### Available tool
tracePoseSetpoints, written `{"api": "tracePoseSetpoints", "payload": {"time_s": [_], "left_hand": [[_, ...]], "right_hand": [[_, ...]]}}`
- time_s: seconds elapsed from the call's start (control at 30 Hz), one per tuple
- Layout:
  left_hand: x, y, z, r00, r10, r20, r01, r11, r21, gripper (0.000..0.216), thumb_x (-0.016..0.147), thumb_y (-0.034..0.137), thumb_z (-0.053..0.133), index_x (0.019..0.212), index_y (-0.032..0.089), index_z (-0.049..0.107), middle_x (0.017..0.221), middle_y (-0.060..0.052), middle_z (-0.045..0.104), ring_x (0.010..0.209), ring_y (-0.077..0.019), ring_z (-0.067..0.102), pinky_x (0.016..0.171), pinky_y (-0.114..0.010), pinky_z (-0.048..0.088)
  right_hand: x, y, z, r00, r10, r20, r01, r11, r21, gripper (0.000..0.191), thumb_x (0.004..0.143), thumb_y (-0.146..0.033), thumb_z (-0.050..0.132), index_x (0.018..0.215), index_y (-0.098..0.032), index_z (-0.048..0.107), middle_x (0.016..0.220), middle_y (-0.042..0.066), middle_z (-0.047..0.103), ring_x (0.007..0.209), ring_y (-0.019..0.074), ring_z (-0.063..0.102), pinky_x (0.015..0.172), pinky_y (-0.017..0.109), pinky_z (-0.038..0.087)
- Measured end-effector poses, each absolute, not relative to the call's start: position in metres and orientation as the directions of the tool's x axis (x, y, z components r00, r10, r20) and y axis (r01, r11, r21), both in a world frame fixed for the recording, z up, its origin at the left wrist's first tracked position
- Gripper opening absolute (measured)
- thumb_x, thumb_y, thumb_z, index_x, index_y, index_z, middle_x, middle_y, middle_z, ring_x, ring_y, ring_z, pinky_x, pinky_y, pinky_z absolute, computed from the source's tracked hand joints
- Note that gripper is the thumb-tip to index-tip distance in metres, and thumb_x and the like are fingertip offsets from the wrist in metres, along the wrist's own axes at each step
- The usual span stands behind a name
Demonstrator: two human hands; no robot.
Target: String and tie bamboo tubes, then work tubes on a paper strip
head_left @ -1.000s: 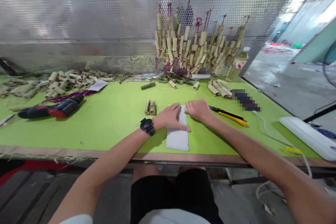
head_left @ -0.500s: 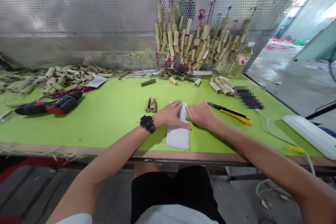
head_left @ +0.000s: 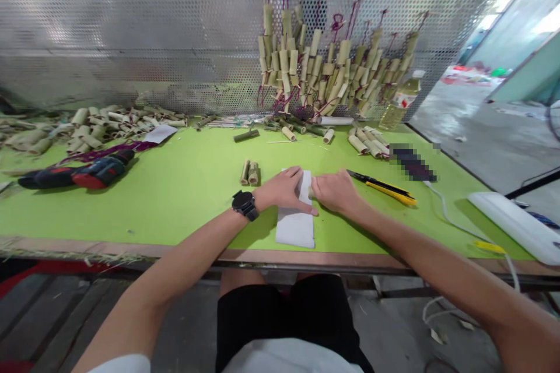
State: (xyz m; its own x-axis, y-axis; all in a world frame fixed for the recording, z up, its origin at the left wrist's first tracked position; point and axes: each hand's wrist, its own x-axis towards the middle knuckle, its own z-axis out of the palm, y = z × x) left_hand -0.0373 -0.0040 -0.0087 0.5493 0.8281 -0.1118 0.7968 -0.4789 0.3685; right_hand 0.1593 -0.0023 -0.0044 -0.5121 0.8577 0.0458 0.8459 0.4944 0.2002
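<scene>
A white sheet (head_left: 296, 227) lies on the green table top (head_left: 192, 186) near its front edge. My left hand (head_left: 284, 190), a black watch at its wrist, lies flat on the sheet with its fingers stretched out. My right hand (head_left: 335, 191) is closed round a short bamboo piece (head_left: 311, 192) at the sheet's right edge; only the piece's end shows. Two short bamboo pieces (head_left: 250, 173) lie side by side just left of my left hand.
A yellow and black utility knife (head_left: 385, 187) lies right of my right hand. A red and black cordless drill (head_left: 79, 172) sits at the left. Loose bamboo pieces (head_left: 96, 131) fill the back left; strung bamboo bundles (head_left: 324, 70) hang on the perforated metal wall. An oil bottle (head_left: 400, 102) stands back right.
My right hand has slid slightly toward me along the sheet's right edge, closer to my left hand. The left hand stays flat on the sheet.
</scene>
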Motion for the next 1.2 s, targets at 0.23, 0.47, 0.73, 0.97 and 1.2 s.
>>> {"api": "tracePoseSetpoints", "payload": {"time_s": [0.23, 0.47, 0.73, 0.97, 1.2], "left_hand": [[-0.038, -0.004, -0.009, 0.544, 0.833, -0.102, 0.796, -0.474, 0.378, 0.145, 0.062, 0.102, 0.063, 0.168, 0.01, 0.03, 0.177, -0.022, 0.025, 0.162, -0.0452, 0.028, 0.132, -0.047, 0.025], [-0.037, -0.003, -0.01, 0.555, 0.825, -0.104, 0.791, -0.485, 0.373, 0.148, 0.06, 0.102, 0.064, 0.167, 0.005, 0.03, 0.177, -0.025, 0.024, 0.163, -0.0436, 0.026, 0.133, -0.045, 0.024], [-0.037, -0.003, -0.008, 0.541, 0.832, -0.121, 0.799, -0.463, 0.383, 0.147, 0.06, 0.1, 0.066, 0.168, 0.008, 0.029, 0.178, -0.023, 0.022, 0.164, -0.0434, 0.025, 0.133, -0.046, 0.024], [-0.037, -0.002, -0.008, 0.546, 0.829, -0.123, 0.799, -0.471, 0.374, 0.144, 0.059, 0.098, 0.068, 0.166, 0.009, 0.032, 0.177, -0.023, 0.024, 0.163, -0.0445, 0.026, 0.132, -0.046, 0.025], [-0.038, -0.005, -0.004, 0.537, 0.829, -0.156, 0.803, -0.446, 0.395, 0.149, 0.059, 0.101, 0.065, 0.17, 0.01, 0.025, 0.179, -0.022, 0.018, 0.164, -0.0455, 0.023, 0.133, -0.049, 0.024]], "right_hand": [[0.159, 0.017, -0.002, -0.456, 0.887, 0.074, 0.872, 0.429, 0.238, 0.055, 0.11, -0.02, 0.024, 0.104, -0.008, 0.078, 0.096, 0.023, 0.081, 0.078, 0.0285, 0.071, 0.079, 0.041, 0.038], [0.161, -0.002, 0.001, -0.573, 0.819, 0.0, 0.797, 0.558, 0.232, 0.061, 0.112, -0.025, 0.021, 0.096, -0.011, 0.079, 0.095, 0.021, 0.081, 0.079, 0.0293, 0.072, 0.076, 0.041, 0.036], [0.156, -0.002, 0.006, -0.582, 0.813, -0.016, 0.787, 0.568, 0.24, 0.061, 0.112, -0.023, 0.019, 0.101, -0.01, 0.078, 0.095, 0.022, 0.081, 0.075, 0.0281, 0.071, 0.071, 0.039, 0.035], [0.157, 0.007, 0.005, -0.53, 0.848, 0.007, 0.818, 0.51, 0.267, 0.051, 0.11, -0.021, 0.028, 0.107, -0.009, 0.077, 0.095, 0.023, 0.08, 0.079, 0.0289, 0.072, 0.074, 0.039, 0.039], [0.169, 0.014, 0.007, -0.286, 0.955, 0.083, 0.925, 0.297, -0.235, 0.075, 0.114, -0.049, 0.013, 0.081, -0.015, 0.071, 0.079, 0.018, 0.074, 0.069, 0.0254, 0.068, 0.071, 0.038, 0.048]]}}
